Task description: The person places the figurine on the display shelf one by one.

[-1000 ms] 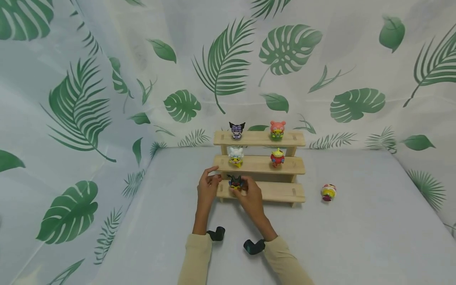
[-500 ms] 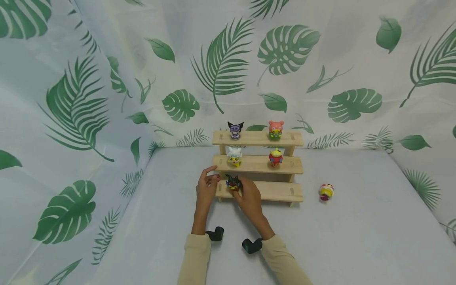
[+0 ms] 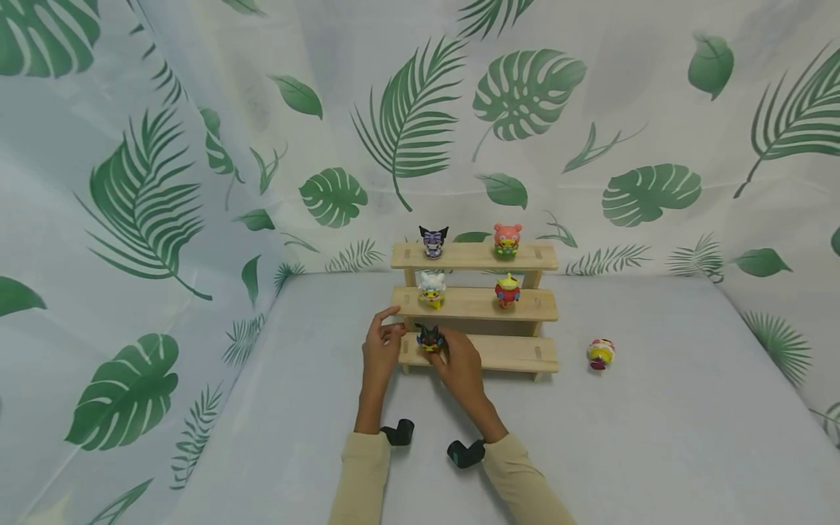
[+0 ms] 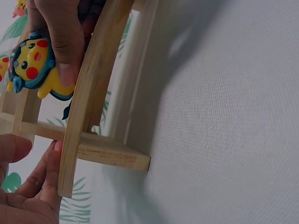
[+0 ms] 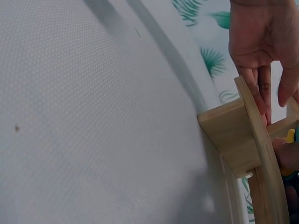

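Note:
A small yellow-faced figurine [image 3: 429, 340] in a dark hood with ears stands upright at the left of the bottom step of a three-tier wooden shelf [image 3: 505, 351]. My right hand [image 3: 463, 364] pinches it from the right side. In the left wrist view the figurine [image 4: 32, 63] shows red cheeks and a blue-rimmed hood, its base against the board. My left hand [image 3: 382, 350] is at the shelf's left end. Its fingers [image 5: 262, 91] touch the end of the bottom board, while the thumb stays apart from it.
On the middle step stand a white-hooded figurine [image 3: 432, 289] and a red-suited one [image 3: 507, 290]. The top step bears a purple-black figurine [image 3: 433, 242] and a pink one [image 3: 507, 241]. Another yellow-and-red figurine [image 3: 601, 354] lies on the white tablecloth [image 3: 656, 423] right of the shelf.
The hooded figurine has settled slightly, with its face turned more to the front, and my right fingers have shifted around it. My left hand has hardly moved.

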{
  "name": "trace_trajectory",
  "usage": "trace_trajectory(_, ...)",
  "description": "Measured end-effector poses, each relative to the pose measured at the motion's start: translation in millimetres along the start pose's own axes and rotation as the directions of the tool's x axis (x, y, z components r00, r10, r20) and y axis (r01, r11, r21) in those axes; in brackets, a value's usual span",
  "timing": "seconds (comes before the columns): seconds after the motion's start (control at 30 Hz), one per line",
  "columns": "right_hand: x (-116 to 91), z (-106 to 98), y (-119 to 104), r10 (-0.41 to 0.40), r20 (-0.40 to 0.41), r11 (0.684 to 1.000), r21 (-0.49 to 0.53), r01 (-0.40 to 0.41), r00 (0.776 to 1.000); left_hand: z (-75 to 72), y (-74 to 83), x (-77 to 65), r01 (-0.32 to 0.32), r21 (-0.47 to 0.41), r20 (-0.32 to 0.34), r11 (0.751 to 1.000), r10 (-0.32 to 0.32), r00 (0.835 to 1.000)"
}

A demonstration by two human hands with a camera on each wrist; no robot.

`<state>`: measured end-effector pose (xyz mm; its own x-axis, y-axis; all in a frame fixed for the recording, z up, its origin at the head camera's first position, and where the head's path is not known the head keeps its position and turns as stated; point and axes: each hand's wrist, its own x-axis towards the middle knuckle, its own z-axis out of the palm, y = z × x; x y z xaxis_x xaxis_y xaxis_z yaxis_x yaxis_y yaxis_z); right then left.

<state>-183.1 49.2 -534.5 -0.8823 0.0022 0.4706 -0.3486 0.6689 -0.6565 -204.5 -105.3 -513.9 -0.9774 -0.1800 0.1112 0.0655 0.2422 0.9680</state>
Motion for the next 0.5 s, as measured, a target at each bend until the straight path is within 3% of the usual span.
trace_trajectory(0.5,-0.7,1.4,1.2,0.0,-0.009,1.0,0.01,0.0,1.0,-0.8,0.3,0.4,-0.001,0.015,0.012,1.0,0.001,1.0)
